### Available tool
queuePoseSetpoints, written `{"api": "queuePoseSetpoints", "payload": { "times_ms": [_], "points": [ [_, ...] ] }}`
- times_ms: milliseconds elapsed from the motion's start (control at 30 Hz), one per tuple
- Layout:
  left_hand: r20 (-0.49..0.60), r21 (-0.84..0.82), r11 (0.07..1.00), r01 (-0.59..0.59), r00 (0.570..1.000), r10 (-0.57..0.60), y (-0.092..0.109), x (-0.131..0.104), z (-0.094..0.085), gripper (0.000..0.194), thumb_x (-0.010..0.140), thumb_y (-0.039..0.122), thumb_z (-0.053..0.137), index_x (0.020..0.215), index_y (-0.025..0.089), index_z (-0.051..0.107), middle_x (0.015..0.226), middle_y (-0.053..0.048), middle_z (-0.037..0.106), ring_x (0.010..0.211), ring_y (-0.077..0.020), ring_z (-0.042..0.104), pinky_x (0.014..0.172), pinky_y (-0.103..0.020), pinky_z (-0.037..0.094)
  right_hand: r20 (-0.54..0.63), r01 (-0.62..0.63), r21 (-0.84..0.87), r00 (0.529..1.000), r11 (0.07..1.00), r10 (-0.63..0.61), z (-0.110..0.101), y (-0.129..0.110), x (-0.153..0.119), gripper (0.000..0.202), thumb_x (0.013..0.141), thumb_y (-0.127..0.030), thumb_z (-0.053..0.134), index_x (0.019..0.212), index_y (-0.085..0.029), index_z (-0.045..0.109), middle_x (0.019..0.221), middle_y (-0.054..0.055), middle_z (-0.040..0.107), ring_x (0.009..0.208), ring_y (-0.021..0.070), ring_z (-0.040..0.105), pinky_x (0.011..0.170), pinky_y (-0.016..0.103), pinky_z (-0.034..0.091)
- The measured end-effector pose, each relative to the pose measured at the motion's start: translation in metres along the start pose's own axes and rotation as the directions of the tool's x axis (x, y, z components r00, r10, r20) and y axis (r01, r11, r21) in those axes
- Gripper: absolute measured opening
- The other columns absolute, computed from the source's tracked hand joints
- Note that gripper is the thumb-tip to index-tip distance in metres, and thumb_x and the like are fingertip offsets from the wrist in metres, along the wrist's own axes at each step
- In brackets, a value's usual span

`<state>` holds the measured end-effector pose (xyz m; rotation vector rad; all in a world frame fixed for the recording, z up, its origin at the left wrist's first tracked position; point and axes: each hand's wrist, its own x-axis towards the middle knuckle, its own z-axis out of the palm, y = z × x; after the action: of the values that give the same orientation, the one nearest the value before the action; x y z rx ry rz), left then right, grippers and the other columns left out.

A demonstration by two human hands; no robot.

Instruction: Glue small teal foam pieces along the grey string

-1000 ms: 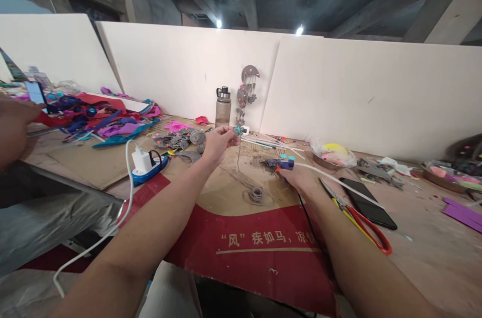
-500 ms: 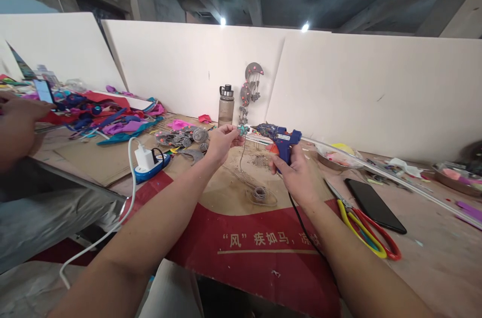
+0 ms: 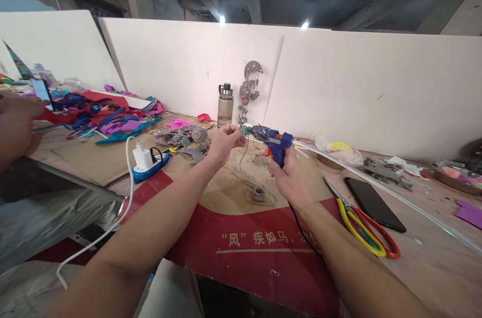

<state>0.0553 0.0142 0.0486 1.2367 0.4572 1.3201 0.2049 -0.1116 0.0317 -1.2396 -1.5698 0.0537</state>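
My right hand (image 3: 284, 173) is closed round the handle of a blue hot glue gun (image 3: 277, 143), its fingers by the orange trigger. A long clear glue stick (image 3: 350, 166) sticks out of the gun's back end. Between the fingertips of my left hand (image 3: 226, 142) is a small teal piece (image 3: 245, 130), and the gun's nozzle is right at it. From that piece a thin grey cord (image 3: 241, 160) hangs down toward a small coil of cord (image 3: 258, 192) on the brown board. Whether the nozzle touches the piece I cannot tell.
A water bottle (image 3: 225, 107) stands behind my left hand, beside a grey moon-shaped hanging ornament (image 3: 253, 69). Scissors (image 3: 361, 227) and a black phone (image 3: 374, 203) lie at right. A blue power strip (image 3: 150, 170) is at left, near felt scraps (image 3: 113, 112) and another person's hand (image 3: 18, 112).
My right hand has brought the glue gun a little to the left, so its nozzle is closer to the teal piece. My left hand has hardly moved.
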Motion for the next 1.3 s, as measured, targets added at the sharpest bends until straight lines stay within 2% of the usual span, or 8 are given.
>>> {"api": "queuePoseSetpoints", "payload": {
  "times_ms": [300, 567, 700, 1100, 1300],
  "points": [
    [0.018, 0.012, 1.000, -0.020, 1.000, 0.020, -0.0030, 0.0012, -0.0002, 0.032, 0.064, 0.031, 0.079, 0.072, 0.014, 0.053, 0.059, 0.001, 0.061, 0.056, -0.0128, 0.064, 0.059, -0.028, 0.054, 0.034, -0.045, 0.013, 0.998, 0.999, 0.044, 0.0019, -0.0018, -0.0009, 0.024, 0.089, -0.033, 0.050, 0.112, -0.026, 0.048, 0.099, 0.008, 0.065, 0.080, 0.0238, 0.060, 0.068, 0.037, 0.049],
    [0.013, 0.010, 1.000, -0.027, 1.000, 0.026, -0.0006, -0.0005, 0.0012, 0.030, 0.064, 0.029, 0.079, 0.071, 0.015, 0.053, 0.059, 0.002, 0.060, 0.057, -0.0130, 0.065, 0.061, -0.028, 0.055, 0.012, -0.083, 0.021, 0.996, 0.996, 0.083, 0.0024, -0.0014, -0.0008, 0.029, 0.089, -0.032, 0.050, 0.116, -0.025, 0.046, 0.102, 0.007, 0.064, 0.083, 0.0233, 0.060, 0.069, 0.037, 0.049],
    [0.011, 0.013, 1.000, -0.023, 1.000, 0.023, -0.0003, -0.0010, 0.0018, 0.031, 0.064, 0.030, 0.079, 0.071, 0.015, 0.053, 0.059, 0.002, 0.060, 0.056, -0.0127, 0.064, 0.060, -0.028, 0.055, 0.034, -0.063, 0.016, 0.997, 0.998, 0.062, 0.0038, -0.0012, -0.0011, 0.023, 0.088, -0.031, 0.051, 0.110, -0.025, 0.047, 0.098, 0.007, 0.063, 0.085, 0.0234, 0.059, 0.075, 0.039, 0.049],
    [0.013, 0.000, 1.000, -0.020, 1.000, 0.020, 0.0008, -0.0019, 0.0027, 0.030, 0.064, 0.029, 0.079, 0.071, 0.015, 0.053, 0.058, 0.001, 0.061, 0.055, -0.0125, 0.064, 0.059, -0.027, 0.055, 0.008, -0.046, -0.037, 0.999, 0.998, 0.046, 0.0048, 0.0008, -0.0020, 0.024, 0.088, -0.030, 0.051, 0.111, -0.025, 0.047, 0.099, 0.008, 0.063, 0.087, 0.0250, 0.060, 0.082, 0.044, 0.049],
    [0.026, 0.008, 1.000, -0.022, 0.999, 0.022, 0.0000, -0.0021, 0.0023, 0.031, 0.064, 0.030, 0.079, 0.071, 0.014, 0.053, 0.059, 0.000, 0.062, 0.056, -0.0124, 0.064, 0.060, -0.027, 0.054, 0.012, -0.069, -0.014, 0.998, 0.998, 0.069, 0.0045, -0.0007, -0.0021, 0.026, 0.088, -0.030, 0.050, 0.114, -0.025, 0.046, 0.102, 0.008, 0.063, 0.088, 0.0255, 0.060, 0.078, 0.042, 0.050]
  ]
}}
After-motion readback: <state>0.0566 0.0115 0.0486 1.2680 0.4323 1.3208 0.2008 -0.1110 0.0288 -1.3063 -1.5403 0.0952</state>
